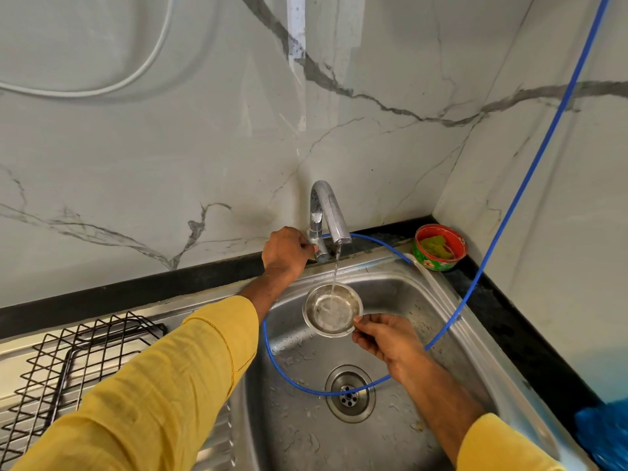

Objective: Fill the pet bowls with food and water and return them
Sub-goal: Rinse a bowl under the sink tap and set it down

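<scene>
- Right hand [384,338] pinching the rim of a small round shiny metal bowl [333,309], middle of the frame, over the steel sink [441,300].
- Left hand [285,251] curled round the tap handle [317,248].
- Thin water [334,277] falling into it from the curved silver tap [328,209].

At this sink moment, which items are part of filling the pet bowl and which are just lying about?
In use:
steel bowl, held by the right hand under the stream
tap, running, left hand on its handle

Lying about:
blue hose looping through the sink
red tub
black wire rack
</scene>
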Tool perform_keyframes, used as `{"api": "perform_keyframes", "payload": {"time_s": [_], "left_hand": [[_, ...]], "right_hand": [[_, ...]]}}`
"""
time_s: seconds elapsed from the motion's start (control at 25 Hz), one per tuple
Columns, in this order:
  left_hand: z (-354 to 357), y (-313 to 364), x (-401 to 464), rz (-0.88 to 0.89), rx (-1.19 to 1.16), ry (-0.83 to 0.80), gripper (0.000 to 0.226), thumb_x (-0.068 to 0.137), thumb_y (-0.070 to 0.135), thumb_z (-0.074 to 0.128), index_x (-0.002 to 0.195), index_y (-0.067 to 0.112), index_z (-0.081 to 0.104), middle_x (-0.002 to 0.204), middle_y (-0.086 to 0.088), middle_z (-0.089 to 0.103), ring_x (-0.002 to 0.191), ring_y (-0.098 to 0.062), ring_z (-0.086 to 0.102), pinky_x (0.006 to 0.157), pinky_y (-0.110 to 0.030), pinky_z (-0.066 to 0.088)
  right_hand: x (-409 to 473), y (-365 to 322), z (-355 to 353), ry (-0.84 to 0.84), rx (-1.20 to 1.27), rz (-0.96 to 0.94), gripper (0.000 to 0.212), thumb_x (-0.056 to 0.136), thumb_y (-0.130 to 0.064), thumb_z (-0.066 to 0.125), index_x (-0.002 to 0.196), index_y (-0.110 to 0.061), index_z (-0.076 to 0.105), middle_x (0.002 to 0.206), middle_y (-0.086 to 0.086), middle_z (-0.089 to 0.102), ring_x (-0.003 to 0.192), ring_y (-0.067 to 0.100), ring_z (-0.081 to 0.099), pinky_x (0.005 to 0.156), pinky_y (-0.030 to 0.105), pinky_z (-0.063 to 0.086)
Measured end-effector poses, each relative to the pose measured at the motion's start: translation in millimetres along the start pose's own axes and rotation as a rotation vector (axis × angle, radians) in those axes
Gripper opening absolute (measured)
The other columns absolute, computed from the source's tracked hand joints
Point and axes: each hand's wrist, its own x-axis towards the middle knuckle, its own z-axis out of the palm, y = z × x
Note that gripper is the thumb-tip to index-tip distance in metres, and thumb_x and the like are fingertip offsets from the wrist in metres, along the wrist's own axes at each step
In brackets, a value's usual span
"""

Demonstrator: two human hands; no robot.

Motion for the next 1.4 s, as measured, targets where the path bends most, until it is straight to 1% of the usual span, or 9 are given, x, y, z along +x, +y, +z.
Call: {"api": "perform_keyframes", "payload": {"time_s": [0.2, 0.28, 0.48, 0.6, 0.76, 0.88, 1.16, 1.28, 1.4], "left_hand": [[0.7, 17.1, -2.7, 0.08, -0.152, -0.093, 0.018, 0.084, 0.022, 0.077, 0.099, 0.013, 0.077, 0.102, -0.004, 0.077, 0.092, -0.019, 0.071, 0.085, -0.038, 0.06], [-9.8, 7.3, -5.8, 0.098, -0.201, -0.171, 0.021, 0.085, 0.018, 0.076, 0.106, 0.015, 0.077, 0.106, -0.002, 0.076, 0.092, -0.014, 0.068, 0.09, -0.03, 0.055], [-33.6, -14.5, -36.9, 0.064, -0.247, -0.191, 0.035, 0.084, 0.012, 0.075, 0.119, 0.014, 0.07, 0.09, 0.0, 0.071, 0.087, -0.013, 0.066, 0.073, -0.014, 0.042], [-44.9, -27.5, -58.9, 0.04, -0.286, -0.221, 0.036, 0.084, 0.011, 0.076, 0.119, 0.01, 0.07, 0.084, 0.0, 0.07, 0.079, -0.008, 0.062, 0.069, -0.011, 0.042], [-61.7, -30.3, -93.2, 0.092, -0.277, -0.23, 0.034, 0.082, 0.013, 0.078, 0.115, 0.014, 0.072, 0.08, 0.008, 0.068, 0.079, -0.009, 0.063, 0.086, -0.027, 0.05], [-72.5, -25.8, -110.2, 0.111, -0.249, -0.244, 0.034, 0.083, 0.015, 0.078, 0.116, 0.017, 0.071, 0.081, 0.011, 0.068, 0.073, -0.002, 0.061, 0.082, -0.023, 0.045], [-102.3, -9.0, -140.6, 0.165, -0.255, -0.269, 0.033, 0.085, 0.017, 0.076, 0.117, 0.02, 0.071, 0.088, 0.007, 0.069, 0.076, -0.002, 0.06, 0.075, -0.018, 0.043], [-113.4, -3.0, -149.5, 0.185, -0.276, -0.259, 0.03, 0.084, 0.016, 0.076, 0.114, 0.021, 0.071, 0.088, 0.008, 0.07, 0.078, -0.002, 0.059, 0.082, -0.023, 0.043], [-128.7, 0.0, -162.5, 0.203, -0.312, -0.234, 0.027, 0.084, 0.016, 0.077, 0.11, 0.022, 0.072, 0.084, 0.009, 0.069, 0.073, 0.0, 0.057, 0.077, -0.021, 0.041]], "right_hand": [[-5.6, 5.2, -0.1, -0.027, 0.017, -0.006, 0.004, 0.087, -0.003, 0.075, 0.087, 0.0, 0.073, 0.074, 0.011, 0.074, 0.064, 0.016, 0.071, 0.054, 0.02, 0.058], [-9.4, 5.6, -4.5, -0.02, 0.01, -0.014, 0.005, 0.087, -0.003, 0.075, 0.088, 0.001, 0.073, 0.074, 0.011, 0.073, 0.062, 0.014, 0.071, 0.053, 0.019, 0.058], [-24.9, 0.3, -27.7, 0.03, -0.087, -0.124, 0.008, 0.087, -0.005, 0.075, 0.092, 0.002, 0.073, 0.073, 0.012, 0.073, 0.058, 0.012, 0.071, 0.055, 0.018, 0.058], [-34.3, -1.9, -43.3, 0.092, -0.163, -0.25, 0.006, 0.087, -0.005, 0.076, 0.085, -0.005, 0.071, 0.071, 0.011, 0.073, 0.061, 0.017, 0.071, 0.058, 0.02, 0.059], [-54.3, -8.1, -62.4, 0.207, -0.39, -0.426, 0.007, 0.086, -0.013, 0.079, 0.088, -0.01, 0.072, 0.069, 0.005, 0.076, 0.064, 0.016, 0.074, 0.064, 0.022, 0.06], [-68.8, -19.9, -67.9, 0.259, -0.536, -0.583, 0.007, 0.087, -0.015, 0.079, 0.087, -0.015, 0.072, 0.069, 0.0, 0.075, 0.06, 0.007, 0.073, 0.058, 0.013, 0.056], [-118.4, -43.5, -70.7, 0.34, -0.81, -0.998, 0.008, 0.088, -0.017, 0.078, 0.094, -0.014, 0.075, 0.075, -0.009, 0.072, 0.064, 0.001, 0.068, 0.064, 0.008, 0.053], [-140.4, -55.6, -68.8, 0.38, -0.9, -1.189, 0.011, 0.087, -0.018, 0.079, 0.095, -0.012, 0.076, 0.08, -0.004, 0.076, 0.064, 0.007, 0.069, 0.063, 0.022, 0.058], [-171.1, -72.9, -64.4, 0.447, -0.907, -1.36, 0.012, 0.088, -0.019, 0.078, 0.096, -0.01, 0.078, 0.086, 0.001, 0.078, 0.065, 0.016, 0.07, 0.066, 0.029, 0.059]]}}
